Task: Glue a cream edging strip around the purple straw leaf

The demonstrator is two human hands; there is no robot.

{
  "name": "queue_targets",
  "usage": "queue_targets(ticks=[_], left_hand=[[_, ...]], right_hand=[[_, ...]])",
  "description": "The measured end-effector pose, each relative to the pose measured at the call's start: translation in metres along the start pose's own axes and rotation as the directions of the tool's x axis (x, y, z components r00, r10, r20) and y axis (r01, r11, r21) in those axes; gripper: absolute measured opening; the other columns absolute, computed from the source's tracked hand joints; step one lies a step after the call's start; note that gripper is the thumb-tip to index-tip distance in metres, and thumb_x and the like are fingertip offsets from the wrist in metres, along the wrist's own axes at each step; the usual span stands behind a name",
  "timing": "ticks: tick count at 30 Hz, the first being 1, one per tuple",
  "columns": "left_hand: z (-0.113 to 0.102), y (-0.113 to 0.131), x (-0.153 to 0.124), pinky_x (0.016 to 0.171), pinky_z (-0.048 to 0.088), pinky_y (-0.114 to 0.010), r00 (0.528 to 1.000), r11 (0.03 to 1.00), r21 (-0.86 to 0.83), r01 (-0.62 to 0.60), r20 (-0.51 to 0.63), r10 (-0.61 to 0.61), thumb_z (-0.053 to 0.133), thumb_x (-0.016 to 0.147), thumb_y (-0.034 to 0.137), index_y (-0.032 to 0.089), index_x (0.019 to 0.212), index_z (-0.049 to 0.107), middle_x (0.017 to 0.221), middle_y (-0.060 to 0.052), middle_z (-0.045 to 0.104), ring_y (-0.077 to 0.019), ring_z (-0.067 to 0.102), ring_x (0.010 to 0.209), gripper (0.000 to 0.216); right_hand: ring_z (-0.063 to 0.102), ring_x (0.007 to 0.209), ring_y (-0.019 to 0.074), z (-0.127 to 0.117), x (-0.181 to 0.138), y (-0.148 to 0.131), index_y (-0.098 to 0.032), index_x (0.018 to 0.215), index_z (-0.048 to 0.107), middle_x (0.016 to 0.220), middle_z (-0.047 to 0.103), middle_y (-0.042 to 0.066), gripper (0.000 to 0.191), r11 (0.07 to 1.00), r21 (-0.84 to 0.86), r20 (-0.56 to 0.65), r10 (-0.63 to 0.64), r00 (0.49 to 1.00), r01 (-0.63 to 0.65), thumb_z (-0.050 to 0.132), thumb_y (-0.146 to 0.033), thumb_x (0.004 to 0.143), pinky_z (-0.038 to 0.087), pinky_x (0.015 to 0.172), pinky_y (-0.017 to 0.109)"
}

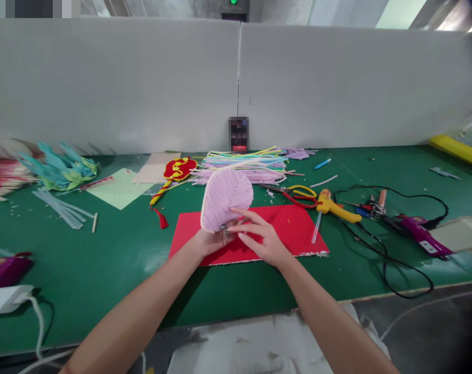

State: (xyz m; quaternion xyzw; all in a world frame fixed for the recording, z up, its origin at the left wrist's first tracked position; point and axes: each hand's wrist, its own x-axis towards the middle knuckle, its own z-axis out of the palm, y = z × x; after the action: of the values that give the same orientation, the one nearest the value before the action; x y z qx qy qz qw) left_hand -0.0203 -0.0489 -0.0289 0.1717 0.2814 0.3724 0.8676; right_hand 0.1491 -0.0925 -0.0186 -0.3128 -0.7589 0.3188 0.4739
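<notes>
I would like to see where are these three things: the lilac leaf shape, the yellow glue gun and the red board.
Lilac leaf shape (228,198): head view, on its ribbed face.
Yellow glue gun (333,208): head view, on its body.
Red board (296,226): head view, on its bare right part.

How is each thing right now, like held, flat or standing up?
Lilac leaf shape: held up in the left hand
Right hand: fingers spread, at the shape
Red board: lying flat, front edge ragged
Yellow glue gun: lying down, clear stick poking out
Phone: standing upright, screen blurred
Fuzzy sticks: loose pile
Green paper: flat
Blue pen: lying down
</notes>
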Motion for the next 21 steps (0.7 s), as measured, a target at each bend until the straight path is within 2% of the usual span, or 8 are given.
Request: queue_targets(ticks=[4, 7, 9, 11, 14, 18, 20, 21], left_hand=[[0.0015, 0.0012, -0.0021, 0.043, 0.037, -0.015, 0.999, 0.999, -0.014, 0.031, 0.032, -0.031, 0.046, 0.089, 0.009, 0.014, 0.073, 0.056, 0.053, 0.005, 0.040, -0.0058, 0.040, 0.042, 0.020], [0.0014, 0.0013, -0.0038, 0.041, 0.034, -0.015, 0.996, 0.997, -0.010, 0.071, 0.049, -0.070, 0.046, 0.088, 0.008, 0.014, 0.068, 0.051, 0.054, 0.005, 0.036, -0.0056, 0.036, 0.041, 0.022], [0.0013, 0.0010, -0.0045, 0.041, 0.033, -0.015, 0.994, 0.996, -0.005, 0.091, 0.058, -0.091, 0.045, 0.088, 0.007, 0.014, 0.068, 0.050, 0.054, 0.005, 0.035, -0.0055, 0.035, 0.041, 0.022], [0.0012, 0.0006, -0.0051, 0.041, 0.033, -0.015, 0.993, 0.995, -0.003, 0.103, 0.064, -0.102, 0.042, 0.089, 0.006, 0.013, 0.068, 0.050, 0.054, 0.004, 0.034, -0.0056, 0.035, 0.041, 0.023], [0.0012, 0.0003, -0.0057, 0.042, 0.033, -0.015, 0.992, 0.994, -0.004, 0.109, 0.070, -0.108, 0.040, 0.089, 0.006, 0.014, 0.067, 0.048, 0.054, 0.004, 0.033, -0.0057, 0.035, 0.041, 0.025], [0.0023, 0.0008, -0.0061, 0.043, 0.032, -0.014, 0.992, 0.995, -0.003, 0.099, 0.084, -0.099, 0.042, 0.089, 0.007, 0.015, 0.065, 0.045, 0.055, 0.005, 0.032, -0.0053, 0.034, 0.042, 0.026], [0.0032, 0.0012, -0.0060, 0.043, 0.032, -0.014, 0.990, 0.995, 0.009, 0.102, 0.100, -0.103, 0.042, 0.089, 0.006, 0.015, 0.066, 0.045, 0.055, 0.005, 0.031, -0.0052, 0.034, 0.041, 0.025], [0.0035, 0.0013, -0.0057, 0.042, 0.031, -0.014, 0.988, 0.994, 0.020, 0.109, 0.111, -0.110, 0.042, 0.089, 0.006, 0.015, 0.066, 0.045, 0.054, 0.005, 0.031, -0.0052, 0.034, 0.041, 0.025]], right_hand=[[0.057, 0.114, 0.0224, -0.0047, -0.0007, -0.0001, -0.026, 0.098, 0.070, 0.131, 0.058, 0.007, 0.021, 1.000, 0.025, -0.101, 0.001, 0.995, 0.001, 0.050, -0.025, 0.091, 0.046, 0.097, 0.044], [0.057, 0.114, 0.0241, -0.0066, -0.0023, 0.0000, -0.026, 0.101, 0.068, 0.142, 0.048, 0.007, 0.021, 0.999, -0.027, -0.165, 0.030, 0.986, -0.035, 0.050, -0.028, 0.090, 0.047, 0.096, 0.044], [0.058, 0.113, 0.0236, -0.0069, -0.0031, -0.0001, -0.026, 0.103, 0.068, 0.148, 0.040, 0.006, 0.022, 0.997, -0.045, -0.173, 0.051, 0.984, -0.060, 0.050, -0.028, 0.090, 0.046, 0.097, 0.044], [0.059, 0.111, 0.0227, -0.0067, -0.0036, 0.0001, -0.026, 0.103, 0.068, 0.149, 0.039, 0.006, 0.022, 0.997, -0.044, -0.158, 0.056, 0.986, -0.064, 0.050, -0.027, 0.090, 0.045, 0.098, 0.043], [0.061, 0.107, 0.0218, -0.0061, -0.0040, 0.0000, -0.025, 0.101, 0.069, 0.146, 0.042, 0.006, 0.021, 0.998, -0.022, -0.141, 0.056, 0.988, -0.060, 0.051, -0.026, 0.090, 0.047, 0.095, 0.042], [0.065, 0.091, 0.0191, -0.0049, -0.0042, 0.0006, -0.026, 0.097, 0.070, 0.138, 0.052, 0.007, 0.020, 0.994, 0.077, -0.126, 0.088, 0.988, -0.079, 0.052, -0.029, 0.089, 0.052, 0.084, 0.038], [0.065, 0.080, 0.0168, -0.0043, -0.0030, 0.0043, -0.025, 0.093, 0.070, 0.129, 0.059, 0.008, 0.017, 0.980, 0.166, -0.221, 0.144, 0.965, -0.108, 0.057, -0.032, 0.086, 0.053, 0.075, 0.035], [0.063, 0.077, 0.0156, -0.0041, -0.0019, 0.0073, -0.025, 0.095, 0.069, 0.123, 0.062, 0.008, 0.017, 0.971, 0.204, -0.298, 0.180, 0.937, -0.122, 0.059, -0.034, 0.084, 0.053, 0.071, 0.034]])
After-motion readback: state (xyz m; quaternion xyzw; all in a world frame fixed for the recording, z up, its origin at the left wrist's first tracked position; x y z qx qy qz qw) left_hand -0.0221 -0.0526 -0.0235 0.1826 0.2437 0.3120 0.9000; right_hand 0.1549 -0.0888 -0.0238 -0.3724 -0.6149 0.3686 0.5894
